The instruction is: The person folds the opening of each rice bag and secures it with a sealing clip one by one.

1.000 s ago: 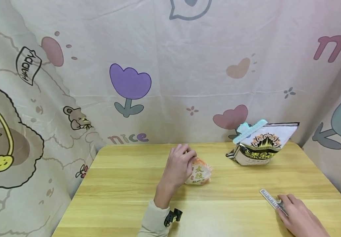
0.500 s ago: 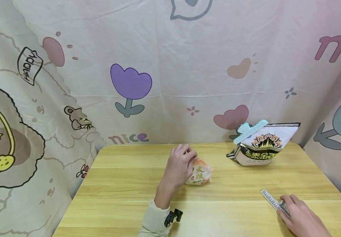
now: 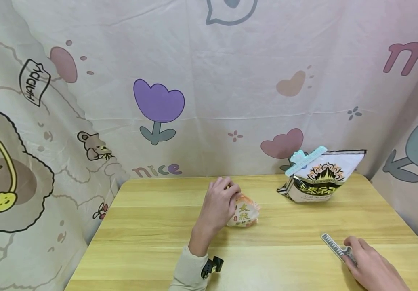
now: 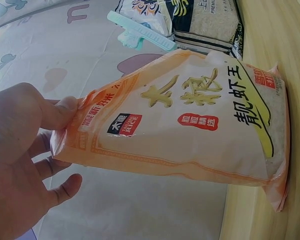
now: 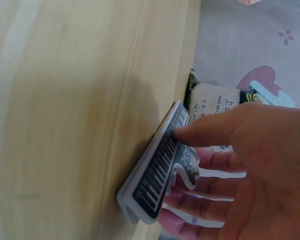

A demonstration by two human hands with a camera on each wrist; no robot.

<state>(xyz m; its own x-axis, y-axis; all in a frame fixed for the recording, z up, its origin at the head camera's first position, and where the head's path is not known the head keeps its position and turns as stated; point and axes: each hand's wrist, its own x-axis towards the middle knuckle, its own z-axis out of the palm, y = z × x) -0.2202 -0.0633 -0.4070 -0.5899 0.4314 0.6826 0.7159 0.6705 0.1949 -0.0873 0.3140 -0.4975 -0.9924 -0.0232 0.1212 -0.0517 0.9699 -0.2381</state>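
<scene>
An orange and white rice bag [image 3: 246,214] stands on the table, its top end folded narrow. My left hand [image 3: 219,204] pinches that top end between thumb and fingers, as the rice bag [image 4: 180,120] in the left wrist view shows. Over at the right, my right hand [image 3: 370,258] holds a clip [image 3: 334,246] with a black and white piano-key print. In the right wrist view, the thumb lies on the face of the bag clip [image 5: 160,160] and the other fingers are behind its handle. The clip is at or close to the tabletop; contact is hard to tell.
A white and black rice bag [image 3: 318,182] stands at the back right, its corner folded under a turquoise clip [image 3: 306,161]. The wooden table [image 3: 150,230] ends at a printed cloth backdrop [image 3: 216,93], with cloth at both sides too.
My right hand has shifted very slightly to the right along with the piano-key clip. The left hand and its rice bag look the same.
</scene>
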